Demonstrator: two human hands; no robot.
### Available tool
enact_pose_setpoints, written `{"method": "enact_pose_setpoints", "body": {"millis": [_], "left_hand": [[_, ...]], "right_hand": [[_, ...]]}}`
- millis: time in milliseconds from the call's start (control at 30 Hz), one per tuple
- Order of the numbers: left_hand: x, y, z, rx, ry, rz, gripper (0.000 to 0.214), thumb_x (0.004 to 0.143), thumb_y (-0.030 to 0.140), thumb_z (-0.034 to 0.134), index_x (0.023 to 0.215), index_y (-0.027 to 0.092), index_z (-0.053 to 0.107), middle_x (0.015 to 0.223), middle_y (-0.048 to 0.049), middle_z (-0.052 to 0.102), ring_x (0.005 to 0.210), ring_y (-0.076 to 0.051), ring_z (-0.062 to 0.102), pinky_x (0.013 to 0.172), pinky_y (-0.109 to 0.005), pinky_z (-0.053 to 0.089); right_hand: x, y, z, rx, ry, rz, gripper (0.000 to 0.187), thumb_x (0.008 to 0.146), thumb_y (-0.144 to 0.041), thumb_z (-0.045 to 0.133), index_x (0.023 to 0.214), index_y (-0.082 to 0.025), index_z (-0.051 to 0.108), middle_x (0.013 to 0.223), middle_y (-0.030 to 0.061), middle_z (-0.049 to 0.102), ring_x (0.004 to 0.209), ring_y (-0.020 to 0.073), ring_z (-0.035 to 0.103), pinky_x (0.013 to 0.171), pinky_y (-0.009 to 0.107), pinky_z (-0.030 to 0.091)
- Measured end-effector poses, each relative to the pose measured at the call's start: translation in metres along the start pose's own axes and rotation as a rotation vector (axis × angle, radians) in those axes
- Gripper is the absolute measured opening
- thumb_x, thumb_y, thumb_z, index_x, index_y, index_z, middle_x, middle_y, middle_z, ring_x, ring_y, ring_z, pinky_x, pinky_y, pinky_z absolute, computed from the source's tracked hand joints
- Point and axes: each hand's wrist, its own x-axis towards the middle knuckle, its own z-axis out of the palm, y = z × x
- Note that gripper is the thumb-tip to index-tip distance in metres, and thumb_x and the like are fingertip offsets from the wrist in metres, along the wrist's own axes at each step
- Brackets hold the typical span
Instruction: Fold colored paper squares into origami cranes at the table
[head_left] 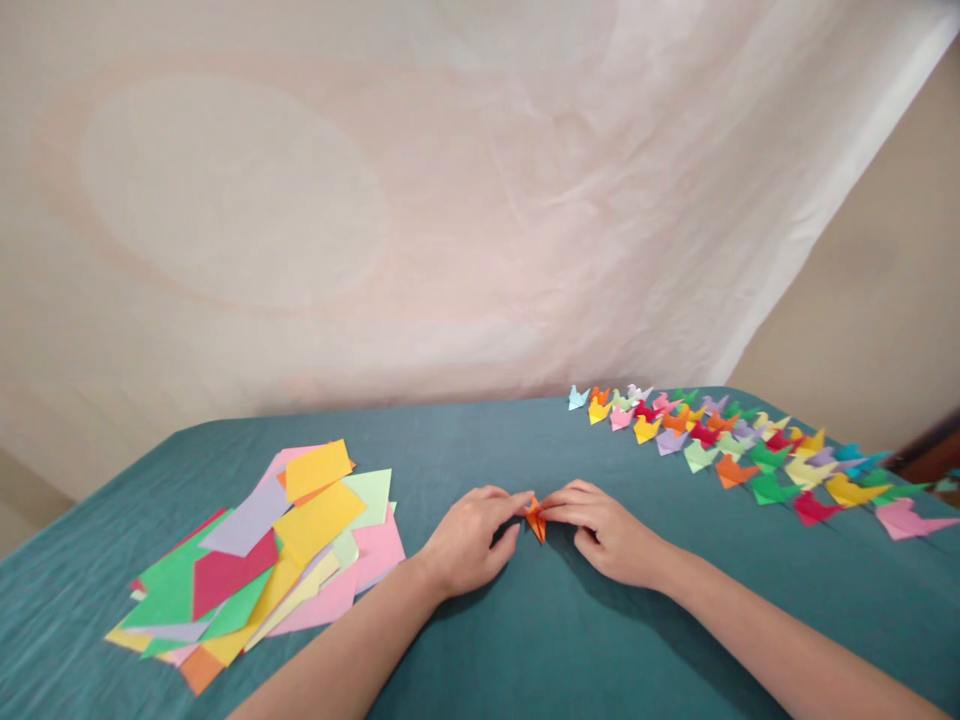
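Largest first: behind the table, at twelve o'clock from the orange piece between the hands, a pale pinkish hanging cloth fills the view, a faint ring marking its left part. At two o'clock, past the cloth's slanting edge, a plain beige wall shows. Below spreads the table, draped in blue-green fabric that is lightly creased at left.

At nine o'clock lies a loose heap of coloured paper sheets, flat and overlapping; these look like the unfolded share. Between two and three o'clock stand rows of folded paper birds in many colours (the pink one nearest the right edge looks biggest), which I would count as finished.

The left hand comes in at nine o'clock and the right hand at three. Fingertips of both touch the small orange paper piece at the dial's centre, thumbs apart from it; whether either hand truly pinches it, I cannot tell. The piece is already folded to a narrow point towards six o'clock, so seemingly well along, though not yet bird-shaped.
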Motion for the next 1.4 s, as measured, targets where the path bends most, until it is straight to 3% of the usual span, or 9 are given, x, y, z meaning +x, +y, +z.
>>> {"method": "enact_pose_setpoints", "body": {"millis": [333,700,967,1167,1400], "left_hand": [[-0.001,0.002,-0.002,0.036,-0.016,-0.004,0.048,0.085,0.015,0.041,0.133,0.019,0.038,0.114,-0.006,0.062,0.106,-0.02,0.052,0.095,-0.037,0.041],[0.001,0.005,-0.003,0.072,-0.025,0.067,0.046,0.084,0.013,0.042,0.129,0.023,0.043,0.121,-0.0049,0.058,0.108,-0.019,0.05,0.095,-0.036,0.04],[-0.001,0.002,-0.001,0.079,-0.025,0.031,0.048,0.085,0.015,0.042,0.133,0.019,0.038,0.116,-0.0077,0.059,0.108,-0.02,0.05,0.096,-0.037,0.04],[0.002,0.005,-0.003,0.151,-0.012,0.082,0.044,0.086,0.015,0.043,0.129,0.023,0.046,0.12,-0.007,0.054,0.115,-0.022,0.043,0.1,-0.04,0.035],[0.002,0.014,-0.006,0.275,-0.048,0.064,0.034,0.089,0.024,0.043,0.122,0.019,0.052,0.123,-0.0083,0.05,0.121,-0.025,0.036,0.102,-0.042,0.033]], "right_hand": [[-0.002,0.002,0.004,0.058,0.063,0.015,0.057,0.066,0.004,0.038,0.113,-0.021,0.06,0.106,0.0058,0.066,0.096,0.0194,0.058,0.088,0.041,0.043],[-0.002,0.002,0.006,0.022,0.053,0.011,0.056,0.068,0.004,0.039,0.113,-0.022,0.06,0.108,0.0058,0.064,0.098,0.0204,0.054,0.088,0.041,0.042],[-0.004,0.007,0.01,0.021,0.093,0.017,0.052,0.069,0.004,0.04,0.113,-0.019,0.057,0.104,0.0073,0.064,0.094,0.0209,0.055,0.088,0.042,0.042],[-0.004,0.007,0.01,-0.03,0.077,0.011,0.055,0.07,0.003,0.04,0.117,-0.02,0.055,0.107,0.008,0.061,0.096,0.021,0.054,0.088,0.042,0.042],[-0.004,0.005,0.008,-0.064,0.034,0.008,0.062,0.071,0.003,0.039,0.126,-0.023,0.05,0.105,0.008,0.058,0.094,0.0212,0.051,0.083,0.04,0.044]]}}
